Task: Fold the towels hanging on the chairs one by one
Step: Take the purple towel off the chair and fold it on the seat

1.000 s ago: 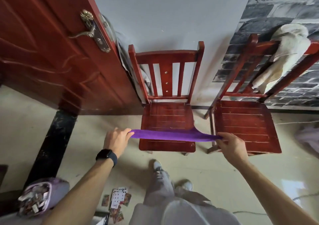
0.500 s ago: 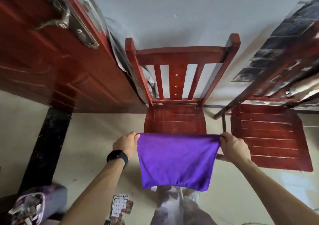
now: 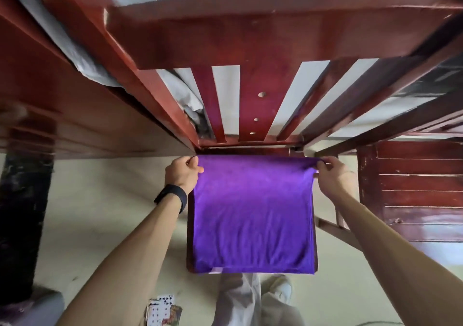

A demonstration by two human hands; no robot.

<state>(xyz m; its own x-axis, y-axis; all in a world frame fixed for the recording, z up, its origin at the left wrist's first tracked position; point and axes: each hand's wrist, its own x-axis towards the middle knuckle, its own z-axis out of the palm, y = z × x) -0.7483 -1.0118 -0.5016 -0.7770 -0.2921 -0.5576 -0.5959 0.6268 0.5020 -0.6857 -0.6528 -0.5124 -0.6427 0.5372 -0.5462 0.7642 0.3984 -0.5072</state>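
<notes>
A purple towel (image 3: 253, 215) lies spread over the seat of the red wooden chair (image 3: 250, 37) in front of me, covering almost the whole seat. My left hand (image 3: 181, 174) pinches the towel's far left corner near the chair back. At the far right corner, my right hand (image 3: 330, 175) pinches the cloth in the same way. The towel's near edge reaches the seat's front edge, where a second layer shows beneath it.
A second red chair (image 3: 416, 195) stands close on the right. The red door (image 3: 62, 115) is on the left, with a black post (image 3: 22, 213) below it. Playing cards (image 3: 162, 310) lie on the floor by my feet.
I have leaned in toward the chair. The towel hung in the air between my hands half a second ago; now it lies flat on the seat, both hands still holding its far corners.
</notes>
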